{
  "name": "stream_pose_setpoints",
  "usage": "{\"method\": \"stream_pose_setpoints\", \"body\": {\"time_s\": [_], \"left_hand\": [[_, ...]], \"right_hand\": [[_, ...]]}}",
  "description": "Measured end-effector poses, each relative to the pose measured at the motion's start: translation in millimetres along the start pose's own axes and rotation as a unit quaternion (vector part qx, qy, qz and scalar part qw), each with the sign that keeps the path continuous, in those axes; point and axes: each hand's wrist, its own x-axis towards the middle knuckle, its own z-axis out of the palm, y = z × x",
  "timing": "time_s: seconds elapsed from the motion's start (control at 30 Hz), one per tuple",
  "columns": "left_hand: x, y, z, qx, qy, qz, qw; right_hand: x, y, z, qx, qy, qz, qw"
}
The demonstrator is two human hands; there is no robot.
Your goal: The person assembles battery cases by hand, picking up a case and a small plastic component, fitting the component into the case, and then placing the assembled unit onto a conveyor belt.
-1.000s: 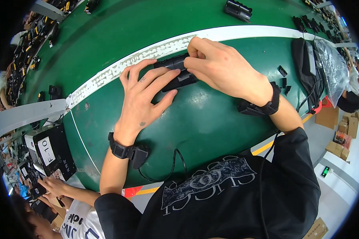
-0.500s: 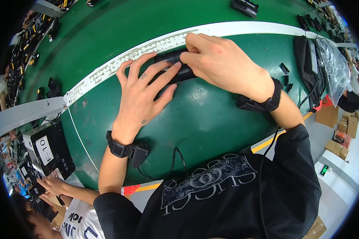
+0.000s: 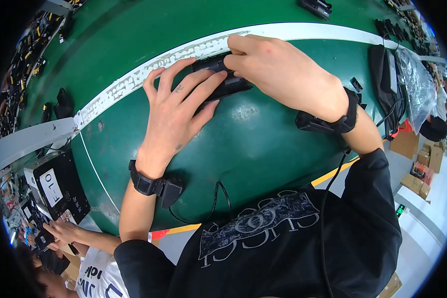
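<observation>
A long black plastic housing lies on the green bench top, close to the white strip. My left hand steadies it, fingers draped over its left part and thumb along its near side. Over its far right end, my right hand is closed with fingertips pinched together. Whatever sits in that pinch is hidden behind the knuckles. Each wrist wears a black strap with a small black box, the left box and the right box.
Another black housing lies beyond the white strip. At right are small black pieces, a black bag and clear plastic wrapping. A black box-shaped device stands left, near a co-worker's hand.
My right hand has lifted slightly toward the far side and its wrist has shifted right. More of the housing's right end shows. My left hand keeps its hold.
</observation>
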Motion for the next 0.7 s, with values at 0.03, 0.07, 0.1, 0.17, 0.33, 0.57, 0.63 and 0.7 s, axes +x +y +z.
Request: {"method": "stream_pose_setpoints", "body": {"time_s": [0.03, 0.07, 0.1, 0.17, 0.33, 0.57, 0.63, 0.7], "left_hand": [[1, 0, -1, 0.006, 0.000, 0.001, 1.000], [1, 1, -2, 0.013, -0.003, 0.001, 1.000], [1, 2, -3, 0.019, -0.003, 0.001, 1.000], [1, 3, -3, 0.018, -0.001, 0.000, 1.000], [1, 3, 0, 0.027, 0.018, 0.012, 0.999], [6, 2, -2, -0.016, 0.013, 0.015, 1.000], [5, -4, -4, -0.023, 0.024, 0.033, 0.999], [0, -20, -8, -0.064, 0.081, 0.015, 0.995]], "right_hand": [[2, 0, -1, 0.000, -0.005, -0.001, 1.000], [5, 0, -2, 0.001, -0.009, -0.003, 1.000], [9, 1, -3, -0.002, -0.033, 0.002, 0.999], [16, 5, -5, 0.008, -0.051, -0.021, 0.998], [18, 8, 0, -0.003, -0.046, -0.048, 0.998], [18, 1, 2, -0.056, -0.033, -0.023, 0.998], [19, -1, 3, -0.093, 0.003, -0.023, 0.995], [18, -1, 5, -0.085, -0.009, 0.002, 0.996]]}}
